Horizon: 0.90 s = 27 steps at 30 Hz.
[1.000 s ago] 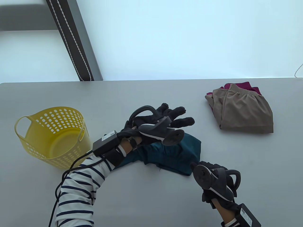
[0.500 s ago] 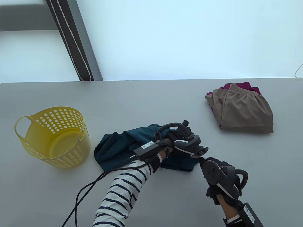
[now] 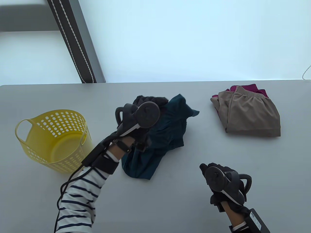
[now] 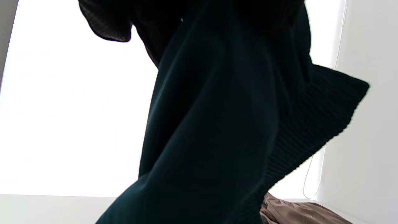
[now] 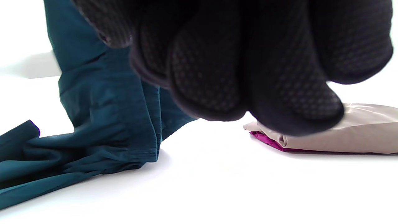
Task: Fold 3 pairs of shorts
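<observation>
Table view: left hand [image 3: 143, 121] is raised at centre frame, fingers curled round a bunch of the teal shorts [image 3: 167, 128]; the upper part of the garment is lifted, with a corner sticking out to the right, while the lower part trails down to the table [image 3: 155, 206] just below the left wrist. Left wrist view: teal fabric [image 4: 217, 124] hangs from the grip at top of frame and fills most of the view, ribbed waistband edge at right. Right hand [image 3: 223, 184] sits at lower right of the table view, well apart from the teal shorts and holding nothing; right wrist view shows its gloved fingers [image 5: 211, 77] loosely curled over bare tabletop. Folded tan shorts [image 3: 250, 114] lie at the upper right of the table, stacked on folded magenta shorts [image 3: 252, 87], whose edges show above and to the left. Yellow perforated basket [image 3: 56, 140] stands upright at left of frame, just left of the left forearm.
</observation>
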### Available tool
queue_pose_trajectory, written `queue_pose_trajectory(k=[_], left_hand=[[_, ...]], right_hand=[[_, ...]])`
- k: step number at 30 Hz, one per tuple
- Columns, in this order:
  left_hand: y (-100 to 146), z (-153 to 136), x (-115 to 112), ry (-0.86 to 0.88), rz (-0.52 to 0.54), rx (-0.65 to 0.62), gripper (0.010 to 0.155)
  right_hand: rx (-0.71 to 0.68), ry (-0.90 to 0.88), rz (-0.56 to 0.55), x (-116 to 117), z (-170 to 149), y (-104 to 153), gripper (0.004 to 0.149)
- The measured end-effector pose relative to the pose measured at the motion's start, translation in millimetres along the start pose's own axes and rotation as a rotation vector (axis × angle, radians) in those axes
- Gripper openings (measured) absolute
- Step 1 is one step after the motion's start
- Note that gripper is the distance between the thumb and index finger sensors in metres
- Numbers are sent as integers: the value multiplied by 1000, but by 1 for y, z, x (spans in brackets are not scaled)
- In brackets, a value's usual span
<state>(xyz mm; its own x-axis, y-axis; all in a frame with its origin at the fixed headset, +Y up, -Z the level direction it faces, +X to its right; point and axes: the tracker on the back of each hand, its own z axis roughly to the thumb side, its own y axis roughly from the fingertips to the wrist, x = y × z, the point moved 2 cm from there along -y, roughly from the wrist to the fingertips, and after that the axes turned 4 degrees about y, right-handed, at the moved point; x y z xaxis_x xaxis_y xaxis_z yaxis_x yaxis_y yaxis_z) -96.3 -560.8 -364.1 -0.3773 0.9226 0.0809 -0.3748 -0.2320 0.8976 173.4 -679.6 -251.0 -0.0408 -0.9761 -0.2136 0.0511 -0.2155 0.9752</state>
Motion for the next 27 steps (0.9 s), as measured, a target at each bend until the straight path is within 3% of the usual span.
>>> queue_pose_trajectory(k=[4,6,9,12,14,16,18,21,23,25,27], left_hand=[[59,-29,-41,-123,-235,48,45],[93,-46,-67,-183,-404,85,53],[118,-54,-75,-262,-431,79,63],[130,-32,-55,-437,-274,-98,75],[141,-2,-46,-544,-169,-363,81],[155,25,-52,-651,-129,-608,80],[172,49,-74,-785,-157,-804,77],[188,64,-125,-896,-294,-944,79],[188,64,-153,-892,-491,-939,90],[188,63,-171,-902,-593,-931,95],[187,62,-186,-1052,-541,-988,96]], right_hand=[[-18,-1,10,0,4,1,39],[-25,1,19,1,5,1,39],[-27,1,27,1,6,1,39],[-25,1,35,1,6,1,39],[-25,4,43,1,6,1,39],[-24,6,44,0,6,1,39],[-25,9,46,0,6,1,39],[-24,13,51,0,6,1,39],[-22,17,54,0,5,1,39],[-19,20,53,0,5,1,40],[-11,39,47,-1,5,0,41]])
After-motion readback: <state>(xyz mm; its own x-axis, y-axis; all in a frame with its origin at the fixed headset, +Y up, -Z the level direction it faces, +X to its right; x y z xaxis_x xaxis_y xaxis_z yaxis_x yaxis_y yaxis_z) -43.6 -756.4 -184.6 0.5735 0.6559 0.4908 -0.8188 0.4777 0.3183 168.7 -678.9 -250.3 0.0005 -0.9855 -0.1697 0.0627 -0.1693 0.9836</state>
